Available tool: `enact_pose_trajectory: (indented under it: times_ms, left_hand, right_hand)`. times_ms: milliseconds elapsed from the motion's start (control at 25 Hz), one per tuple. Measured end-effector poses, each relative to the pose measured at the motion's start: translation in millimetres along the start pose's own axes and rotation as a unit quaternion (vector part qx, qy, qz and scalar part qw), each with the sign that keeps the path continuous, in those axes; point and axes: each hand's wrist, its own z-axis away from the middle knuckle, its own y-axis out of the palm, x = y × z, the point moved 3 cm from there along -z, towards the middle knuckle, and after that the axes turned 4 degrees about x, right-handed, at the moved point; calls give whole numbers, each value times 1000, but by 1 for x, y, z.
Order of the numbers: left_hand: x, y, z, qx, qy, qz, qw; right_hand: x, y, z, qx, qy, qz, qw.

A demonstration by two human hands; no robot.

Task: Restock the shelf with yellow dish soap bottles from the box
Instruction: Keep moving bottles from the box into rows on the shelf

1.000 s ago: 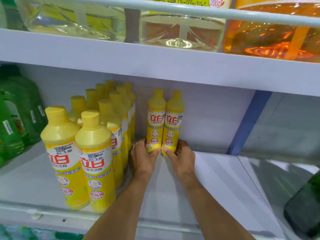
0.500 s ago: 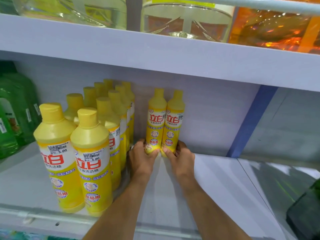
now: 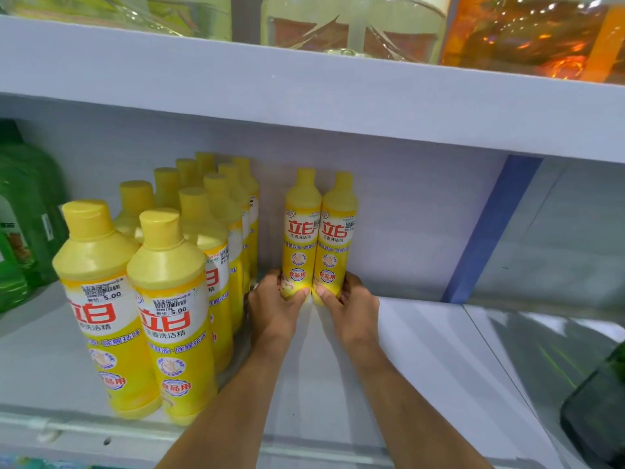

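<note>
Two hands low on the shelf (image 3: pixel 422 350) | left hand (image 3: pixel 275 308) wrapped round base of left dish soap bottle (image 3: pixel 302 231), right hand (image 3: pixel 353 304) round right dish soap bottle (image 3: pixel 338 235), both upright, touching, at back wall | likely full, weighty, smooth plastic, stiff; base grip steadies | stocked yellow rows (image 3: pixel 176 265) just left.

Green jugs (image 3: pixel 23 211) stand at the left end, partly cut off by the frame edge. On the board above sit clear bottles (image 3: pixel 351 25) and an amber bottle (image 3: pixel 537 32). A blue upright post (image 3: pixel 490 231) stands at right. A dark green container (image 3: pixel 598 407) occupies the lower right corner.
</note>
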Motion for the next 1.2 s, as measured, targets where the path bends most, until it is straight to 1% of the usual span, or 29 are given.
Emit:
enact_pose_trajectory:
  times_ms: [240, 360, 400, 480, 560, 600, 680, 760, 840, 920, 1080, 1200]
  left_hand:
    - [-3, -2, 2, 14, -7, 7, 1000]
    - [-7, -6, 12, 46, 2, 2, 999]
    - [-9, -9, 17, 59, 5, -18, 998]
    - [-14, -19, 26, 88, 23, -89, 992]
    - [-20, -31, 38, 151, 61, -185, 969]
    - [-24, -37, 47, 190, 81, -241, 948]
    - [-35, -50, 67, 259, 123, -353, 891]
    - [-46, -65, 90, 300, 167, -431, 835]
    - [-60, -82, 112, 309, 205, -469, 802]
    - [-73, -102, 133, 309, 233, -479, 788]
    - [-85, -151, 192, 296, 277, -480, 778]
    - [-79, -184, 245, 307, 277, -475, 777]
  right_hand:
    - [2, -2, 2, 2, 3, 12, 1000]
    - [5, -7, 6, 30, 40, -1, 999]
    - [4, -11, 8, 42, 47, 14, 998]
    - [7, -22, 16, 80, 42, 114, 989]
    - [17, -39, 33, 127, 34, 211, 968]
    - [23, -48, 43, 147, 24, 253, 956]
    - [40, -64, 66, 183, 3, 328, 927]
    - [60, -77, 94, 215, -3, 383, 899]
    - [81, -88, 124, 230, -13, 423, 877]
    - [101, -99, 157, 225, -25, 448, 865]
    - [135, -115, 233, 189, -41, 468, 862]
    - [145, -116, 290, 184, -46, 470, 862]
